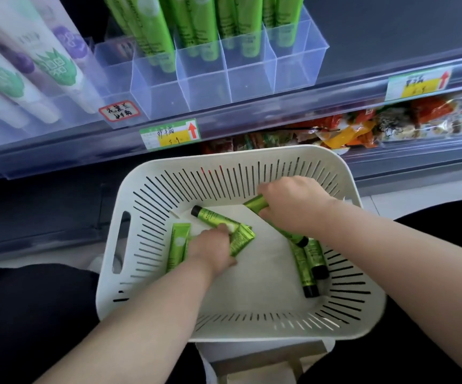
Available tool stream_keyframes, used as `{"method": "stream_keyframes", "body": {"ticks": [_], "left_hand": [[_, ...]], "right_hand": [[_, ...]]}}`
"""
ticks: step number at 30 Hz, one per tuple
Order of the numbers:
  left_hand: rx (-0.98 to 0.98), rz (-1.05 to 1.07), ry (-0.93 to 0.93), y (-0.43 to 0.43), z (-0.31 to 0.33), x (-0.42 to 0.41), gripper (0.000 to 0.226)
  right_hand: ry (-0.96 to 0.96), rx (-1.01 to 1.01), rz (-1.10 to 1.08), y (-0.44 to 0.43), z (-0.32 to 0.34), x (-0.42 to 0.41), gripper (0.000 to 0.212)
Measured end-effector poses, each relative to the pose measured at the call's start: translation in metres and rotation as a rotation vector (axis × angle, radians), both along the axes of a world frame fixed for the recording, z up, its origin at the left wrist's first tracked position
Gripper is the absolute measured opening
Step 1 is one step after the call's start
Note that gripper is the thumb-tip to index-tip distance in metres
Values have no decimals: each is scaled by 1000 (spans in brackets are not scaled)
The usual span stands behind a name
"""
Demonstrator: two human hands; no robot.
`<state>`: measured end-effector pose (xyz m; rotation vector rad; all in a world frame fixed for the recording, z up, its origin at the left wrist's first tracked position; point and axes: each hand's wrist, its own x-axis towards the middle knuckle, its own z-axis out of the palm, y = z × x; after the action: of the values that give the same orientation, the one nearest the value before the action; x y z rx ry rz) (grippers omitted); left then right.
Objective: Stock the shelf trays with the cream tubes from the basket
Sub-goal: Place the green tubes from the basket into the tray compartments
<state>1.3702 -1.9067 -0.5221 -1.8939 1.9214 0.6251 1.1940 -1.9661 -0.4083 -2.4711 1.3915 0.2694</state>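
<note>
Left hand (210,252) grips one tube (210,216), right hand (293,202) another tube (255,204).

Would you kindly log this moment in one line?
step: pick from basket | left hand: grips centre tube | right hand: grips rear tube | loose tubes: in basket | shelf tray: part stocked

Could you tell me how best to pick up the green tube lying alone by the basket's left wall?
Probably from above: pinch the tube across its middle, by its long edges. It lies lengthwise along the basket wall, crimped end away from you; the left hand is nearest.
</note>
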Motion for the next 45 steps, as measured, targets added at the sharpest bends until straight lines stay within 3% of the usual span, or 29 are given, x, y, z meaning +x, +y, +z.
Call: {"method": "stream_keyframes", "body": {"ticks": [4,8,16,20,22,31,37,45], "left_hand": [[-69,-111,-13,-8,0,-11,71],[-104,-141,-18,-7,-6,-24,45],[-84,179,188,-3,-8,-9,12],[-147,350,335,0,8,3,15],[-240,406,432,1,26,9,28],[-644,348,615,11,138,37,17],[-914,241,623,-9,232,61,23],[-1162,287,517,-61,340,93,18]], "right_hand": [[12,0,15,0,-1,-3,27],[30,3,42,3,-2,-6,23],[-17,17,24,1,4,-3,22],[-69,-1,23,0,14,6,23],[-114,-5,16,0,22,11,23],[-350,-175,-35,12,74,11,24],[-485,-383,-48,6,135,28,24],[-608,-651,-20,-26,217,72,31]]}}
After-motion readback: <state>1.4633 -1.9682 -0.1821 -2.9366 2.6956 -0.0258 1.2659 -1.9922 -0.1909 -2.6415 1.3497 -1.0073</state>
